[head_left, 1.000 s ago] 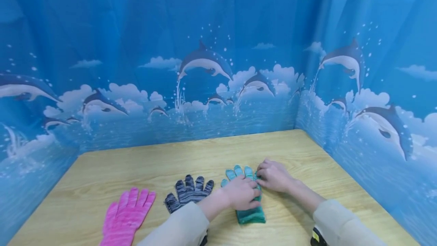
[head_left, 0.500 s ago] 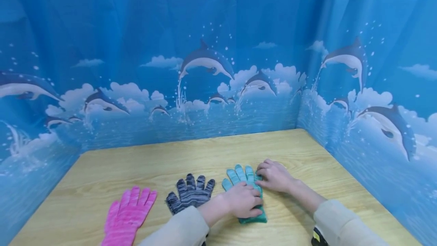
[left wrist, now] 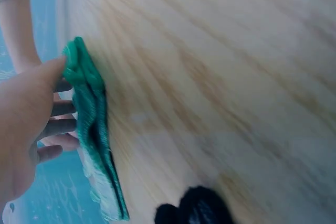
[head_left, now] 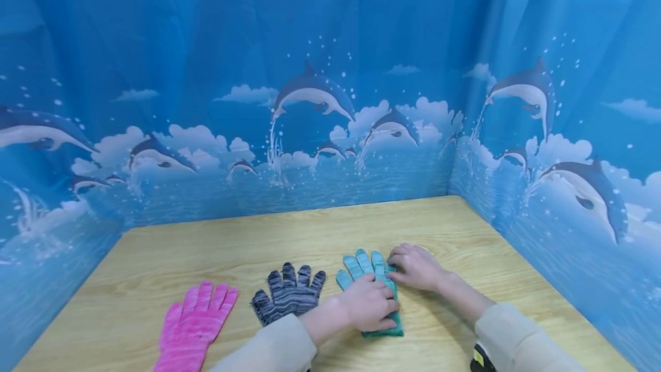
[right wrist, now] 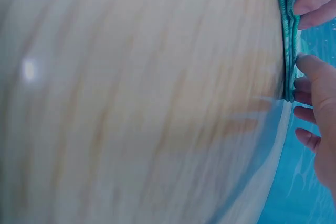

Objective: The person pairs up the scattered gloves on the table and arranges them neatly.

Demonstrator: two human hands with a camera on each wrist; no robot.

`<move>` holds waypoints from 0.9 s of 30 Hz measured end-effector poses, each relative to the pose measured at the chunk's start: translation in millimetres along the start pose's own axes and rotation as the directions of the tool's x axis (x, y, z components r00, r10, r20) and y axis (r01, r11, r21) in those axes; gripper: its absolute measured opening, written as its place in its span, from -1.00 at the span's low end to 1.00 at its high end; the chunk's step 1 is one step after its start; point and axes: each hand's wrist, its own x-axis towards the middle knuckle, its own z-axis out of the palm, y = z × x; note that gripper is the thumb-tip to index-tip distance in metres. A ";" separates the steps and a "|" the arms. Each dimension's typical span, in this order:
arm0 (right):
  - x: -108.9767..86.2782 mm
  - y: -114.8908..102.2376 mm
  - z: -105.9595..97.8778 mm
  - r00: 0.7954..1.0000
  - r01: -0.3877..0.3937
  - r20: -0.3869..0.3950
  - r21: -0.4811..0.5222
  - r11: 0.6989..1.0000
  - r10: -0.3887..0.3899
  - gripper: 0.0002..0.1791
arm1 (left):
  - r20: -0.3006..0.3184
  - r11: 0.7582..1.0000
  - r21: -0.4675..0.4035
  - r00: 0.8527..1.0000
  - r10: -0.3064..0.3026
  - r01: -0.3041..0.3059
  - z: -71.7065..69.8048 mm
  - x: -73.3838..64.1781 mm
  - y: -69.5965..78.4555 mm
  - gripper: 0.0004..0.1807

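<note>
A green and turquoise knit glove (head_left: pixel 380 273) lies on the table with its fingers pointing away. My left hand (head_left: pixel 368 304) rests across the glove's palm and cuff. Beside the glove's far right edge, my right hand (head_left: pixel 415 267) has its fingertips at the outermost glove finger. In the left wrist view, the thumb and fingers touch the upper face of the green glove (left wrist: pixel 93 108), which shows layered edges. The right wrist view has the thumb and fingertips of my right hand (right wrist: pixel 323 100) against the glove's end (right wrist: pixel 290 35).
A dark grey striped glove (head_left: pixel 290 294) lies flat to the left, partly under my left sleeve. Farther left is a pink glove (head_left: pixel 192 329). All are on a wood-grain table (head_left: pixel 248 245), with a blue dolphin-print curtain (head_left: pixel 232 45) behind and at the sides.
My left hand has slid slightly toward the glove's cuff and to the right, covering more of the cuff. My right hand stays almost where it was. The other gloves have not moved.
</note>
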 end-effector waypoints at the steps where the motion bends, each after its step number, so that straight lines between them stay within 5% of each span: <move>1: 1.0 -0.7 -0.1 1.000 0.007 -0.005 0.019 1.000 -0.007 -0.78 | -0.018 1.000 0.019 1.000 0.004 -0.004 -1.3 -0.3 1.6 -0.64; 11: 7.2 -7.5 1.5 0.980 0.200 -0.030 0.123 0.972 -0.198 -0.80 | -0.137 0.982 0.173 0.986 0.094 -0.070 -4.7 -6.8 27.9 -0.88; 21: 6.3 -8.5 -0.4 0.979 0.194 0.041 0.107 0.975 -0.199 -0.74 | -0.162 0.947 0.309 0.976 0.146 -0.090 -3.2 -5.0 41.2 -0.91; 27: 6.4 -8.1 0.0 0.981 0.172 0.067 0.112 0.979 -0.180 -0.74 | -0.160 0.958 0.281 0.981 0.112 -0.064 -5.6 -6.5 44.3 -0.92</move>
